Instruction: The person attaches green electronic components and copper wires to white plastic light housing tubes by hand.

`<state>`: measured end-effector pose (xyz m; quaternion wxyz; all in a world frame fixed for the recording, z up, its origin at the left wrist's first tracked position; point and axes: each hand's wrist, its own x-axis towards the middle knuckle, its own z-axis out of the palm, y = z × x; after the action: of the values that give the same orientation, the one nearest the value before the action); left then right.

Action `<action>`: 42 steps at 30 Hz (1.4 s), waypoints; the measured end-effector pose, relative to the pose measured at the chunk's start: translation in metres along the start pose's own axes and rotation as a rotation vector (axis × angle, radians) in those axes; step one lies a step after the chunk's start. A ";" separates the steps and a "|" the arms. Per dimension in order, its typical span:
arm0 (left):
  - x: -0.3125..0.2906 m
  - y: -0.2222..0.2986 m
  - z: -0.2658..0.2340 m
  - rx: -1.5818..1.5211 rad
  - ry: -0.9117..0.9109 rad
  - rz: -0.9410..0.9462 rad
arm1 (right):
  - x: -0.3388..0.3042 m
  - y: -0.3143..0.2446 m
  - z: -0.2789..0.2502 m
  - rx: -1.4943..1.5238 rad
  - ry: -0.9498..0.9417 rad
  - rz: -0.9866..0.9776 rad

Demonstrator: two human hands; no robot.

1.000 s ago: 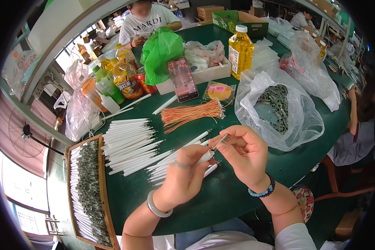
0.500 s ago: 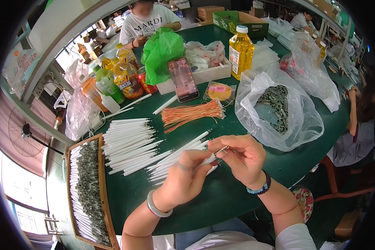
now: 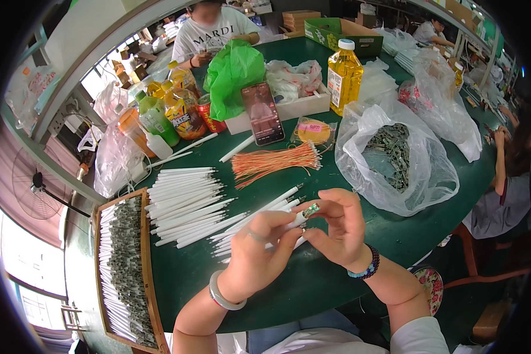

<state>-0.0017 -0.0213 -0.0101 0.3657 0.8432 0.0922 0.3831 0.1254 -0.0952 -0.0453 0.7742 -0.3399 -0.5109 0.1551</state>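
My left hand (image 3: 255, 253) pinches a slim white tube (image 3: 290, 224) between thumb and fingers. A small green circuit board (image 3: 311, 209) shows at the tube's upper end. My right hand (image 3: 339, 233) curls around that same end, its fingertips behind the tube and its thumb just below, beside a tiny metal part. Exactly where the right fingertips touch is partly hidden. Several white tubes (image 3: 251, 221) lie just beyond my hands, and a larger pile of white tubes (image 3: 186, 203) lies to the left. Behind them rests a bundle of orange wires (image 3: 271, 164).
An open plastic bag (image 3: 354, 171) of small circuit boards stands at right. A wooden tray (image 3: 146, 265) of finished-looking tubes sits at the left edge. Farther back are a phone (image 3: 262, 115), a yellow bottle (image 3: 344, 76), a green bag (image 3: 236, 74) and drink bottles (image 3: 183, 115). A co-worker (image 3: 209, 35) sits opposite.
The tube's end has turned upward, and the green circuit board now shows there. My right fingers have opened somewhat and shifted slightly left around it.
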 end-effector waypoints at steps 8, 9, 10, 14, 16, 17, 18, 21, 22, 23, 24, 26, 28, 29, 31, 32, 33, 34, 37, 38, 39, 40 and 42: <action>0.003 -0.009 0.001 -0.122 -0.058 -0.136 | 0.008 -0.010 -0.004 -0.037 -0.006 0.179; 0.003 -0.009 0.000 -0.122 -0.058 -0.136 | 0.009 -0.012 -0.004 -0.042 0.000 0.195; 0.003 -0.008 -0.001 -0.082 -0.073 -0.117 | 0.009 -0.013 -0.003 -0.042 0.001 0.195; 0.004 -0.006 0.000 -0.015 -0.089 -0.074 | 0.009 -0.016 -0.004 0.011 0.036 0.318; 0.004 -0.008 0.001 -0.021 -0.093 -0.059 | 0.010 -0.015 -0.005 0.024 0.036 0.354; 0.004 -0.009 0.001 -0.025 -0.096 -0.045 | 0.010 -0.016 -0.006 0.045 0.035 0.405; 0.003 -0.011 0.002 -0.025 -0.097 -0.045 | 0.010 -0.016 -0.007 0.065 0.035 0.455; 0.002 -0.012 0.003 -0.089 -0.116 -0.050 | 0.010 -0.017 -0.007 0.104 0.013 0.546; 0.001 -0.010 0.004 -0.246 -0.136 -0.174 | 0.010 -0.016 -0.006 0.104 0.015 0.547; 0.001 -0.008 0.004 -0.403 -0.156 -0.297 | 0.009 -0.016 -0.005 0.147 0.017 0.555; 0.002 -0.007 0.004 -0.404 -0.158 -0.296 | 0.008 -0.015 -0.005 0.190 0.019 0.563; 0.004 -0.006 0.003 -0.597 -0.199 -0.422 | 0.007 -0.014 -0.004 0.217 0.020 0.579; 0.003 -0.006 0.002 -0.612 -0.208 -0.447 | 0.007 -0.014 -0.004 0.244 0.021 0.595; 0.003 -0.006 0.002 -0.627 -0.216 -0.471 | 0.007 -0.014 -0.003 0.274 0.032 0.602; 0.006 -0.001 0.001 -0.650 -0.218 -0.502 | 0.007 -0.014 -0.003 0.303 0.045 0.609; 0.008 0.000 0.000 -0.672 -0.219 -0.532 | 0.007 -0.014 -0.002 0.292 0.049 0.606; 0.008 0.000 0.000 -0.672 -0.220 -0.531 | 0.007 -0.015 -0.002 0.281 0.053 0.603; 0.008 0.000 0.000 -0.692 -0.222 -0.507 | 0.008 -0.015 -0.003 0.280 0.053 0.602; 0.008 -0.002 -0.001 -0.684 -0.225 -0.478 | 0.009 -0.014 -0.006 0.210 0.055 0.605; 0.008 -0.003 -0.001 -0.663 -0.231 -0.475 | 0.009 -0.016 -0.006 0.079 0.034 0.500; 0.007 -0.004 0.000 -0.662 -0.230 -0.475 | 0.009 -0.017 -0.007 -0.050 0.013 0.394; 0.006 -0.004 0.002 -0.612 -0.200 -0.429 | 0.009 -0.016 -0.006 -0.049 0.012 0.394; 0.004 -0.005 0.005 -0.566 -0.175 -0.382 | 0.008 -0.016 -0.005 -0.070 0.014 0.363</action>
<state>0.0052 -0.0190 -0.0139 0.6566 0.7055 0.1066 0.2444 0.1315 -0.1038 -0.0297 0.7247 -0.4544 -0.4408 0.2720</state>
